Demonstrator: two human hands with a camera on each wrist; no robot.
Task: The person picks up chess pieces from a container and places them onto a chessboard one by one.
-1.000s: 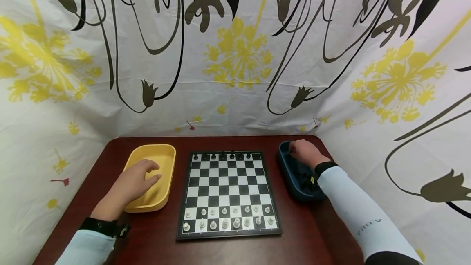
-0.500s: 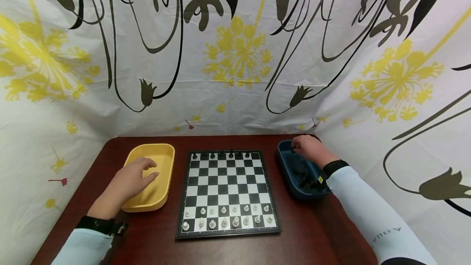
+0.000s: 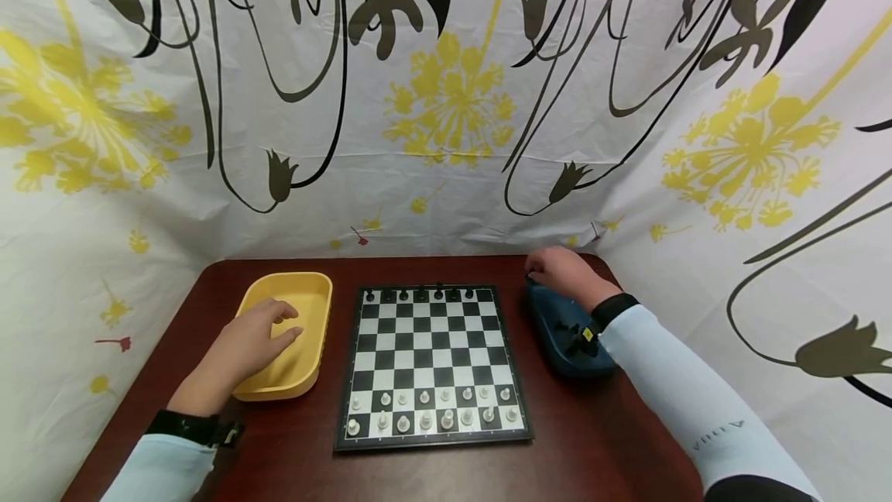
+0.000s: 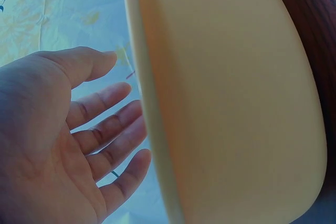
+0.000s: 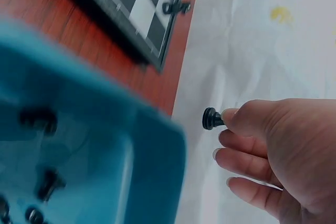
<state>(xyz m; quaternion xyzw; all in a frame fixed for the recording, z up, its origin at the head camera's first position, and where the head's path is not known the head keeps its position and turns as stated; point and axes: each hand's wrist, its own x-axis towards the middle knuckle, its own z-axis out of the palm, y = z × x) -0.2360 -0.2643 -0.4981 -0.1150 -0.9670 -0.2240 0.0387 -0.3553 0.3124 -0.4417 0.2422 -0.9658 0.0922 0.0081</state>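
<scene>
My right hand (image 3: 563, 269) is above the far end of the blue tray (image 3: 557, 362), pinching a black chess piece (image 5: 211, 119) between thumb and fingers, its base free. In the right wrist view, several other black pieces (image 5: 48, 183) lie in that tray. The chessboard (image 3: 432, 343) sits mid-table, with two rows of white pieces (image 3: 447, 419) along the near side and several black pieces (image 3: 439, 294) along the far row. Over the yellow tray (image 3: 319, 293) hangs my left hand (image 3: 254, 343), holding nothing, fingers loosely bent; its palm shows in the left wrist view.
The dark reddish-brown table (image 3: 418, 479) carries both trays, one on each side of the board. Behind and beside it hangs a white curtain (image 3: 446, 208) with a flower print. The blue tray's raised rim lies between its pieces and the board.
My right hand reached deeper into the blue tray's far end, then rose and moved left toward the board with a black chess piece. My left hand stayed nearly still.
</scene>
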